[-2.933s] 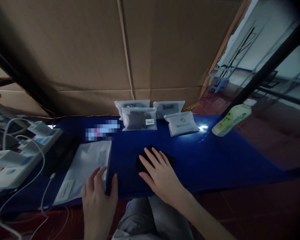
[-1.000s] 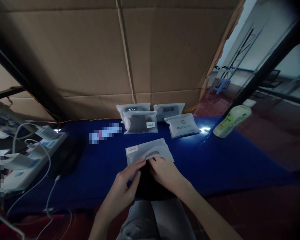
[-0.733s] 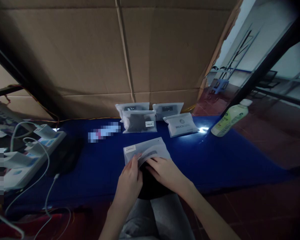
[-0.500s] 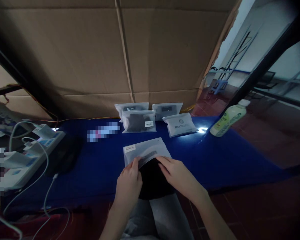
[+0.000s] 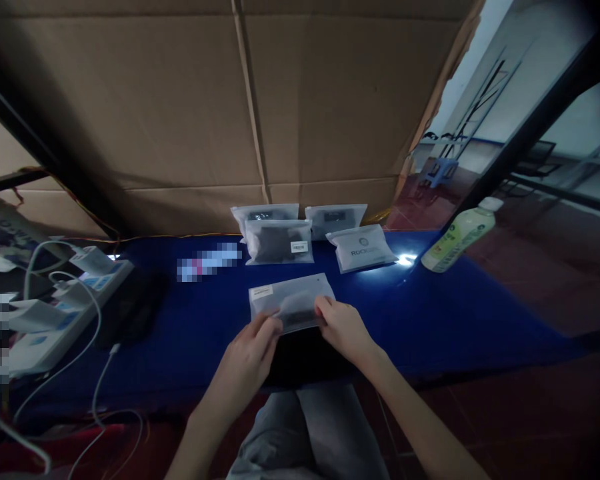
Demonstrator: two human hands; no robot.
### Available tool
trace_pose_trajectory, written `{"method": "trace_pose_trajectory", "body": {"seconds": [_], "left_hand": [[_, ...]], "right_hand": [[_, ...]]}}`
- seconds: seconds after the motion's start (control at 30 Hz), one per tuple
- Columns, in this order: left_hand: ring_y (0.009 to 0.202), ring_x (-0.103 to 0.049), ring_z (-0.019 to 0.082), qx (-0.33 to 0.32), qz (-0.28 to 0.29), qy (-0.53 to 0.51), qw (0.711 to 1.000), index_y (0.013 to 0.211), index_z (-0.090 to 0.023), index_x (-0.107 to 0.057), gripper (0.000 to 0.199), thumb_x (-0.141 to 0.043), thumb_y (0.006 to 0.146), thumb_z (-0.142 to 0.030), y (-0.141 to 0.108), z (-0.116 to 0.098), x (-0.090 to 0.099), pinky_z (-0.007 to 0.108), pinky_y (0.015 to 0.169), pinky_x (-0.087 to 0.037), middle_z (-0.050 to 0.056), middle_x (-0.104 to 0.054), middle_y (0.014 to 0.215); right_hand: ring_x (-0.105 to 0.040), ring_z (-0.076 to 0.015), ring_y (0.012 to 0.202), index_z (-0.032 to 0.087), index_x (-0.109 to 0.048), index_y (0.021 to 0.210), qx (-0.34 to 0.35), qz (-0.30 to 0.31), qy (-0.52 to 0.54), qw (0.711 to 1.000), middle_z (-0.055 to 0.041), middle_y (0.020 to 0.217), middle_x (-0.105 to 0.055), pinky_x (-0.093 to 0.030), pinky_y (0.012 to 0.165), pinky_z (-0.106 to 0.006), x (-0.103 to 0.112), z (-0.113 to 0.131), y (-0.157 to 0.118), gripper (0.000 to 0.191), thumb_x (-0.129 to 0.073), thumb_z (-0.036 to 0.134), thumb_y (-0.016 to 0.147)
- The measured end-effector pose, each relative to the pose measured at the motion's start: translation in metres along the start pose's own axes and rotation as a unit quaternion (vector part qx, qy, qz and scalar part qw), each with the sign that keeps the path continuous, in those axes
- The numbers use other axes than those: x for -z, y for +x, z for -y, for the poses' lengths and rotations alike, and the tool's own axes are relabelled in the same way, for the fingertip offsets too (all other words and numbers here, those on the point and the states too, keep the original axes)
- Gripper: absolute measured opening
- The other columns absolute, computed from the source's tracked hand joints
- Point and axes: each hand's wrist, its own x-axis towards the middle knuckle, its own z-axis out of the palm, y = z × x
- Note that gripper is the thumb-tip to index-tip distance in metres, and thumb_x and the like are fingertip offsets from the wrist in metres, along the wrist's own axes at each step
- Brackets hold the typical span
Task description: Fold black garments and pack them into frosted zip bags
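Observation:
A frosted plastic pouch (image 5: pixel 293 293) with a small white label at its upper left lies near the front edge of the blue table. My left hand (image 5: pixel 253 347) pinches its near left edge. At the near right edge, the fingers of my right hand (image 5: pixel 343 323) are closed on the same pouch. Something dark shows faintly through the plastic between my hands. Behind it stand a filled pouch with a barcode label (image 5: pixel 279 242), two more pouches at the back, and a pouch with printed letters (image 5: pixel 363 249) to the right.
A bottle (image 5: pixel 460 237) leans at the right beside a bright light spot. On the left are a power strip (image 5: pixel 73 320) with plugs and white cables, and a dark item (image 5: pixel 133 307). A cardboard sheet (image 5: pixel 180 100) rises behind the blue table (image 5: pixel 195 340).
My right hand has shifted its grip slightly up and outward on the pouch. The near edge of the pouch is now straighter, and my left hand has turned a little.

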Motion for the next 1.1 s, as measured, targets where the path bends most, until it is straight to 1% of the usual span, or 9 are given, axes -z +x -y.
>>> {"method": "trace_pose_trajectory", "body": {"seconds": [0.07,0.17,0.3,0.4,0.5,0.63,0.77,0.93,1.1], "left_hand": [[0.112,-0.064,0.023,-0.058,0.005,0.044,0.997,0.099,-0.022,-0.063,0.028,-0.039,0.092,-0.009,-0.006,0.006,0.005,0.039,0.088,-0.056,0.008,-0.055,0.138],[0.124,-0.056,0.024,-0.103,0.03,0.087,0.99,0.116,-0.024,-0.064,0.038,-0.039,0.092,-0.008,-0.017,0.011,0.013,0.042,0.096,-0.054,0.007,-0.053,0.142],[0.139,-0.039,0.027,-0.108,0.073,0.112,0.985,0.146,-0.027,-0.037,0.054,-0.05,0.094,-0.03,-0.033,0.008,0.022,0.047,0.105,-0.047,0.007,-0.037,0.154],[0.143,-0.031,0.029,-0.118,0.081,0.142,0.979,0.152,-0.022,-0.022,0.072,-0.055,0.091,-0.043,-0.04,0.006,0.016,0.05,0.108,-0.043,0.01,-0.028,0.158],[0.145,-0.027,0.027,-0.129,0.058,0.177,0.974,0.153,-0.016,-0.017,0.072,-0.051,0.094,-0.039,-0.04,0.006,0.004,0.048,0.111,-0.04,0.012,-0.027,0.158],[0.145,-0.026,0.028,-0.155,0.038,0.2,0.967,0.153,-0.014,-0.018,0.071,-0.049,0.095,-0.04,-0.037,0.007,-0.002,0.046,0.113,-0.037,0.013,-0.027,0.157],[0.142,-0.034,0.028,-0.184,0.015,0.226,0.956,0.151,-0.01,-0.025,0.063,-0.047,0.096,-0.032,-0.033,0.01,-0.002,0.044,0.11,-0.041,0.015,-0.034,0.154],[0.128,-0.053,0.024,-0.219,-0.096,0.183,0.954,0.137,-0.009,-0.045,0.044,-0.046,0.093,-0.009,-0.022,0.012,-0.006,0.038,0.101,-0.051,0.015,-0.056,0.137],[0.094,-0.065,0.017,-0.125,-0.165,0.049,0.977,0.096,-0.018,-0.055,0.015,-0.048,0.09,-0.006,-0.014,0.008,-0.018,0.03,0.083,-0.056,0.006,-0.067,0.097]], "right_hand": [[-0.056,-0.0145,0.063,0.019,-0.052,0.084,-0.005,-0.003,0.004,1.0,-0.0006,0.077,-0.061,-0.027,0.054,-0.027,-0.001,0.0,0.002,0.015,-0.05,0.004,0.082],[-0.057,-0.0138,0.067,0.02,-0.052,0.081,-0.02,0.006,0.072,0.997,0.0013,0.075,-0.06,-0.035,0.059,-0.025,0.01,-0.005,0.001,0.013,-0.056,0.008,0.082],[-0.062,-0.0167,0.099,0.024,-0.056,0.103,0.047,0.074,0.193,0.977,-0.0031,0.114,-0.062,-0.049,0.083,-0.028,0.042,-0.01,-0.02,0.021,-0.065,0.028,0.084],[-0.04,-0.0265,0.136,0.031,-0.052,0.126,0.097,0.105,0.154,0.978,-0.0059,0.154,-0.032,-0.044,0.103,-0.041,0.051,-0.002,-0.045,0.044,-0.066,0.035,0.084],[-0.015,-0.0353,0.147,0.028,-0.036,0.146,0.132,0.098,0.045,0.985,-0.0102,0.162,-0.01,-0.034,0.111,-0.053,0.035,0.012,-0.061,0.071,-0.067,0.026,0.082],[-0.024,-0.0365,0.144,0.013,-0.03,0.15,0.163,0.047,-0.075,0.983,-0.016,0.158,-0.024,-0.034,0.113,-0.054,0.006,0.018,-0.061,0.075,-0.062,0.018,0.083],[-0.044,-0.0337,0.132,0.006,-0.049,0.138,0.196,-0.045,-0.141,0.969,-0.0163,0.148,-0.044,-0.039,0.11,-0.051,-0.004,0.013,-0.051,0.052,-0.057,0.02,0.088],[-0.06,-0.0237,0.111,0.009,-0.067,0.113,0.228,-0.173,-0.127,0.95,-0.0115,0.125,-0.065,-0.045,0.101,-0.041,-0.005,0.008,-0.042,0.03,-0.048,0.004,0.09],[-0.063,-0.0211,0.092,0.015,-0.068,0.103,0.201,-0.219,-0.085,0.951,-0.0093,0.122,-0.068,-0.051,0.079,-0.037,-0.005,0.009,-0.039,0.026,-0.048,0.004,0.09]]}}
